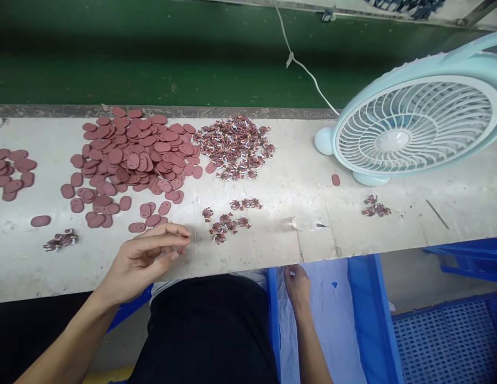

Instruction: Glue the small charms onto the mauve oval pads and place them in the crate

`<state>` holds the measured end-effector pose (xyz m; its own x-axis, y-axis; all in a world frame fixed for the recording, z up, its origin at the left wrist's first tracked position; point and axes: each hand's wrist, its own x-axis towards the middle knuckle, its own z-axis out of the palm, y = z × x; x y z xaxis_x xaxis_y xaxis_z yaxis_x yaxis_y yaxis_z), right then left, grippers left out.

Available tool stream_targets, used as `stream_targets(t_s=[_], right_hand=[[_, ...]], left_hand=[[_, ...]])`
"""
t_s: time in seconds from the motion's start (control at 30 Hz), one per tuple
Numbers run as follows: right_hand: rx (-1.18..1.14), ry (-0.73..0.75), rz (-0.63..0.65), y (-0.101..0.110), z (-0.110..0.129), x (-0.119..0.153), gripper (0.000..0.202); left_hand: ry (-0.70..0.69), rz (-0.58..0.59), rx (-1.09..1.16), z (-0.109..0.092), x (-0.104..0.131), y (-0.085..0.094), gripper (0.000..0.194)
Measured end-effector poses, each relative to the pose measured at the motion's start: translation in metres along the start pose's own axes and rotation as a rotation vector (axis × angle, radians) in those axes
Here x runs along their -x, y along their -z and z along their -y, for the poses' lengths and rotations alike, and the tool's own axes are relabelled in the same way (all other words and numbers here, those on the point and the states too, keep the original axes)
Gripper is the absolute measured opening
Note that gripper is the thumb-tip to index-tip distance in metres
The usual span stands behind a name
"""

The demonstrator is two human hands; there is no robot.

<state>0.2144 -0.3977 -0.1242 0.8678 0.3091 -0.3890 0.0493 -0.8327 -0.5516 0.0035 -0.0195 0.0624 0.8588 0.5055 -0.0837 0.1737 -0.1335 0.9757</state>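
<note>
My left hand (146, 261) is over the front of the table, its thumb and fingers pinched together. A small dark red bit shows between the fingertips, too little of it to name. Just beyond that hand lie loose reddish-brown oval discs (152, 220), some with small holes. To its right is a small group of brown figure-like pieces (228, 224). My right hand (298, 285) is lower, at the table's front edge above a blue bin (366, 309). Its fingers are curled, with a tiny pale spot at them; what they hold is unclear.
A large heap of oval discs (132, 149) sits beside a heap of small brown pieces (236, 146). A light-blue fan (392, 141) stands at the right, its white cord (312, 80) running up. A small clear bottle with a dark tip (306, 224) lies near the front.
</note>
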Motion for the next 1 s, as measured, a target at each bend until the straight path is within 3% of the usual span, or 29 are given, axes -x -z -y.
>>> stream_targets(t_s=[0.13, 0.33, 0.5, 0.57, 0.63, 0.77, 0.83, 0.93, 1.0], right_hand=[[0.027, -0.036, 0.012, -0.003, 0.001, -0.005, 0.029], [-0.019, -0.142, 0.003, -0.003, 0.006, -0.011, 0.028], [-0.238, -0.188, -0.135, 0.035, 0.035, 0.006, 0.031], [-0.410, -0.163, -0.200, 0.055, 0.058, 0.020, 0.039], [-0.621, -0.118, -0.181, 0.070, 0.088, 0.031, 0.047], [-0.995, -0.071, 0.100, 0.070, 0.152, 0.024, 0.074], [-1.420, -0.079, 0.361, 0.062, 0.178, 0.005, 0.079], [-2.003, -0.087, 0.722, 0.053, 0.201, -0.026, 0.053], [-2.052, -0.079, 0.794, 0.053, 0.209, -0.034, 0.036]], left_hand=[[0.056, -0.056, 0.185, 0.000, 0.000, -0.003, 0.023], [0.127, -0.097, 0.277, -0.004, 0.000, -0.002, 0.022], [0.292, -0.151, 0.423, 0.003, 0.012, 0.001, 0.020], [0.352, -0.161, 0.509, 0.006, 0.015, -0.003, 0.022], [0.398, -0.160, 0.593, 0.006, 0.016, -0.012, 0.022], [0.461, -0.105, 0.799, -0.002, 0.011, -0.040, 0.020], [0.464, -0.043, 0.918, -0.007, 0.009, -0.055, 0.021], [0.480, 0.033, 1.049, -0.012, 0.008, -0.071, 0.024], [0.516, 0.049, 1.110, -0.013, 0.009, -0.078, 0.025]])
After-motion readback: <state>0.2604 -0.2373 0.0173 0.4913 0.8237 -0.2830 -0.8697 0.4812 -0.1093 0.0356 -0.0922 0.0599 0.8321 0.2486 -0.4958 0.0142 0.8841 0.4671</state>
